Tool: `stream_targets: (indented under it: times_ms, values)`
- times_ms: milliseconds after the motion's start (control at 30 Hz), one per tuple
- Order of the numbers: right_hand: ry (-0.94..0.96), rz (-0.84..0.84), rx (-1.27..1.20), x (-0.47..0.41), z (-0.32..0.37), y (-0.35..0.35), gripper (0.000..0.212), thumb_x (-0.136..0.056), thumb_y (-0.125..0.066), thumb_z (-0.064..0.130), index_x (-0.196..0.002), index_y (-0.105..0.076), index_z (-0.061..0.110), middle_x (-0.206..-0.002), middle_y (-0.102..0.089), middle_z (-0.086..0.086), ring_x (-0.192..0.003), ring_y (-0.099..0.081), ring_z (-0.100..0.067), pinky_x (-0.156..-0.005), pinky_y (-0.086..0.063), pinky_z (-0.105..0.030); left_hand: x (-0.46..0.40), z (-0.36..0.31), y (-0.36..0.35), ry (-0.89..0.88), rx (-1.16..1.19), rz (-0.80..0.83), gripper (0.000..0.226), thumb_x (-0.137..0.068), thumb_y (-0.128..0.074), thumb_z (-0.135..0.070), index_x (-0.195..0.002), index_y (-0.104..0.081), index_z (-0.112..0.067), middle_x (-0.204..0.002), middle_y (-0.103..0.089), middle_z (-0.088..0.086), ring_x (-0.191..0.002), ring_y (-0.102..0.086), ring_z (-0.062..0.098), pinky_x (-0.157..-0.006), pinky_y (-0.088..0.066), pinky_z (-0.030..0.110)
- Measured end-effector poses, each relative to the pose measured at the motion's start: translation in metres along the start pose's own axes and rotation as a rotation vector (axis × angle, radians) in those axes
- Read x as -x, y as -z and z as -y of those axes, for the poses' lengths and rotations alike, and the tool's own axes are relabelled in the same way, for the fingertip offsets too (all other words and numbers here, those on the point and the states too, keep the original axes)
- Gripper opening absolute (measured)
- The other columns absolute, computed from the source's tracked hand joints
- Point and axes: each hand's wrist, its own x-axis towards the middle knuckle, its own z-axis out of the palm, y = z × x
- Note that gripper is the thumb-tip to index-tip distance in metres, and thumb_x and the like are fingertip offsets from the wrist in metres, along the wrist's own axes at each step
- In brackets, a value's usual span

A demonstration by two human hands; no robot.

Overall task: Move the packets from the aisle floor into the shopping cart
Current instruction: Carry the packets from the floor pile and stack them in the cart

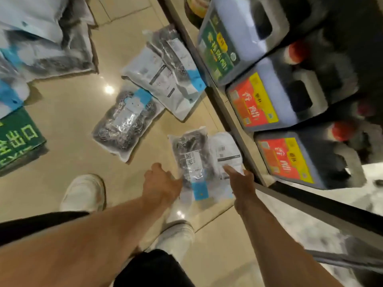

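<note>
While I scan from the left edge: a green box (17,139) with pale lettering sits on the aisle floor (68,112), with grey-and-blue bags (41,38) piled beyond it
Shoes: I see two white shoes, one (84,193) left of my arms, the other (178,237) partly under my left forearm
Loose packet: a clear packet (124,121) of dark coils with a blue tab lies flat on the tiles, apart from both hands
Far packets: a white-and-dark overlapping pile (170,75) lies against the shelf base
Left hand (163,181): its fingers are curled onto the left edge of the near dark packet (190,162), which lies on the floor
Right hand (240,181): fingers are fairly straight, resting on the white packet (226,150) beside the dark one; I cannot tell whether they grip it
Shelf (234,112): large jugs with a green label (219,50) and red-yellow labels (255,100) stand along the right
</note>
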Motion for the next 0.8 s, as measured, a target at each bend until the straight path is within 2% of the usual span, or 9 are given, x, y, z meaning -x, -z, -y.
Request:
stream_targets:
  times_ms: [133, 200, 300, 433, 500, 600, 667, 733, 800]
  values:
    - [0.033, -0.177, 0.092, -0.061, -0.003, -0.022, 0.077, -0.084, -0.075, 0.042, -0.146, -0.045, 0.008, -0.144, -0.049, -0.017, -0.128, -0.051, -0.038, -0.110, -0.045, -0.052, -0.038, 0.001, -0.053, -0.045, 0.098, -0.112, 0.095, -0.080, -0.083, -0.032, -0.154, -0.032, -0.005, -0.142, -0.051, 0.015, -0.134, -0.047, 0.034, -0.111, -0.043, 0.045]
    - [0.031, -0.176, 0.267, -0.083, -0.004, -0.031, 0.085, -0.091, -0.067, 0.054, -0.155, -0.036, 0.006, -0.156, -0.040, -0.019, -0.141, -0.040, -0.036, -0.117, -0.032, -0.044, -0.059, -0.002, -0.074, -0.058, 0.157, -0.111, 0.087, -0.077, -0.087, -0.036, -0.144, -0.040, -0.007, -0.134, -0.055, 0.013, -0.130, -0.050, 0.035, -0.107, -0.045, 0.044]
    - [0.022, -0.165, 0.366, -0.104, -0.014, -0.043, 0.106, -0.087, -0.064, 0.068, -0.161, -0.021, 0.005, -0.164, -0.028, -0.020, -0.150, -0.030, -0.037, -0.123, -0.026, -0.045, -0.080, -0.001, -0.098, -0.011, 0.253, -0.134, 0.077, -0.070, -0.089, -0.044, -0.129, -0.049, -0.015, -0.123, -0.058, 0.010, -0.122, -0.051, 0.032, -0.102, -0.049, 0.047]
    - [0.054, -0.165, 0.324, -0.118, -0.028, -0.043, 0.118, -0.070, -0.069, 0.079, -0.157, -0.028, 0.009, -0.160, -0.034, -0.019, -0.146, -0.035, -0.038, -0.121, -0.030, -0.048, -0.092, 0.000, -0.120, 0.026, 0.340, -0.179, 0.091, -0.060, -0.090, -0.049, -0.133, -0.041, -0.024, -0.120, -0.061, 0.006, -0.116, -0.058, 0.033, -0.099, -0.052, 0.052]
    - [0.001, -0.179, 0.450, -0.120, -0.021, -0.043, 0.118, -0.067, -0.071, 0.082, -0.151, -0.037, 0.008, -0.150, -0.045, -0.019, -0.138, -0.045, -0.038, -0.115, -0.039, -0.045, -0.093, 0.000, -0.120, 0.017, 0.391, -0.149, 0.078, -0.063, -0.089, -0.045, -0.121, -0.040, -0.028, -0.110, -0.064, 0.000, -0.102, -0.065, 0.029, -0.091, -0.057, 0.051]
    - [-0.070, -0.050, 0.484, -0.120, -0.019, -0.041, 0.120, -0.042, -0.070, 0.087, -0.137, -0.058, 0.014, -0.128, -0.066, -0.009, -0.114, -0.066, -0.030, -0.094, -0.058, -0.044, -0.089, 0.000, -0.105, 0.000, 0.309, -0.116, 0.052, -0.075, -0.086, -0.036, -0.107, -0.048, -0.022, -0.101, -0.067, 0.001, -0.089, -0.067, 0.027, -0.082, -0.060, 0.047]
    - [-0.077, 0.003, 0.448, -0.114, -0.022, -0.036, 0.107, -0.039, -0.072, 0.080, -0.128, -0.066, 0.020, -0.117, -0.071, -0.006, -0.105, -0.070, -0.027, -0.080, -0.060, -0.039, -0.078, 0.000, -0.086, -0.036, 0.281, -0.086, 0.051, -0.070, -0.087, -0.033, -0.104, -0.051, -0.022, -0.098, -0.068, 0.002, -0.086, -0.069, 0.028, -0.079, -0.062, 0.049]
    - [-0.067, 0.030, 0.370, -0.080, -0.006, -0.032, 0.070, -0.057, -0.081, 0.061, -0.111, -0.070, 0.020, -0.104, -0.073, -0.004, -0.093, -0.069, -0.024, -0.070, -0.054, -0.033, -0.062, -0.001, -0.058, -0.091, 0.214, -0.070, 0.055, -0.063, -0.087, -0.037, -0.103, -0.051, -0.024, -0.099, -0.069, 0.002, -0.086, -0.069, 0.026, -0.079, -0.062, 0.048]
    - [-0.016, 0.073, 0.345, -0.047, 0.007, -0.027, 0.036, -0.072, -0.082, 0.043, -0.097, -0.071, 0.019, -0.098, -0.071, -0.003, -0.089, -0.066, -0.022, -0.073, -0.055, -0.033, -0.041, 0.001, -0.027, -0.128, 0.162, -0.031, 0.056, -0.061, -0.085, -0.041, -0.104, -0.050, -0.028, -0.102, -0.069, -0.002, -0.088, -0.070, 0.022, -0.080, -0.062, 0.048]
